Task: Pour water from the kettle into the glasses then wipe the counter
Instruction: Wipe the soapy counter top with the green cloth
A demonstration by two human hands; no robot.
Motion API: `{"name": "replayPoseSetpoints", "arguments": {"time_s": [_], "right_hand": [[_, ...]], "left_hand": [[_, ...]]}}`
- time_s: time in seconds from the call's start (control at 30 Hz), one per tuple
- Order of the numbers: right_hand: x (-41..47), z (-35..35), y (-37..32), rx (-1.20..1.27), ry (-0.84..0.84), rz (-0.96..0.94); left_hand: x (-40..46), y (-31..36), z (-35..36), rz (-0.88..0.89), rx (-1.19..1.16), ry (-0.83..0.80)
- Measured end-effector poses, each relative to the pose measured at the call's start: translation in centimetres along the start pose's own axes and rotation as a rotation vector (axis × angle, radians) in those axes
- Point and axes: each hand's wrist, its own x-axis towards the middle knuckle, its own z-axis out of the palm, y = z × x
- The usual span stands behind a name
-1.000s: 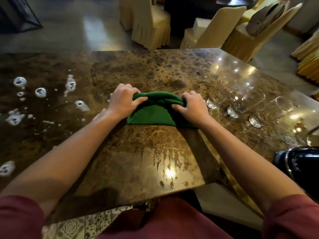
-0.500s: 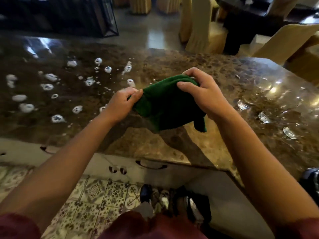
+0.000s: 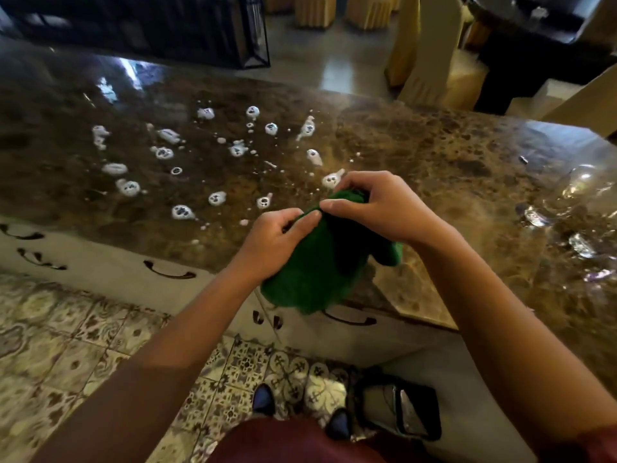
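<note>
Both hands are gripping a green cloth (image 3: pixel 314 275), which is being held up off the counter (image 3: pixel 434 162) near its front edge. The left hand (image 3: pixel 270 245) is clutching the cloth's left side with curled fingers. The right hand (image 3: pixel 380 208) is pinching the bunched top of the cloth, thumb against fingers. The cloth is hanging crumpled between and below the hands, its lower part drooping past the counter's front edge.

White foamy drops (image 3: pixel 217 198) are lying scattered across the left half of the dark marble counter, just beyond the hands. Clear glasses (image 3: pixel 567 202) are standing at the right end of the counter, blurred and well apart from the cloth. A patterned tile floor (image 3: pixel 66 335) is showing below, with the person's dark shoes (image 3: pixel 263 399).
</note>
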Motion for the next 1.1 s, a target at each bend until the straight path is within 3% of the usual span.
{"name": "replayPoseSetpoints", "arguments": {"time_s": [0.1,0.37,0.57,0.8,0.93,1.0,1.1], "right_hand": [[1.3,2.2,0.0,-0.085,0.042,0.136],[3.8,4.2,1.7,-0.163,0.160,0.282],[5.6,5.4,5.0,-0.254,0.392,0.382],[10.7,6.5,7.4,-0.268,0.573,0.394],[12.4,7.5,5.2,-0.226,0.684,0.387],[11.8,8.6,3.6,-0.156,0.614,0.386],[10.3,11.5,3.1,-0.035,0.405,0.487]], "left_hand": [[1.6,-2.0,-1.8,-0.067,-0.046,-0.059],[6.7,-4.5,-2.8,-0.109,-0.107,-0.264],[11.6,-5.2,-0.9,0.055,0.349,-0.187],[17.2,-6.5,-0.7,0.057,0.663,-0.047],[19.0,-7.2,-1.9,0.065,0.738,0.032],[19.1,-7.9,-3.7,0.070,0.779,0.093],[18.7,-9.9,-8.6,-0.058,1.104,0.070]]}}
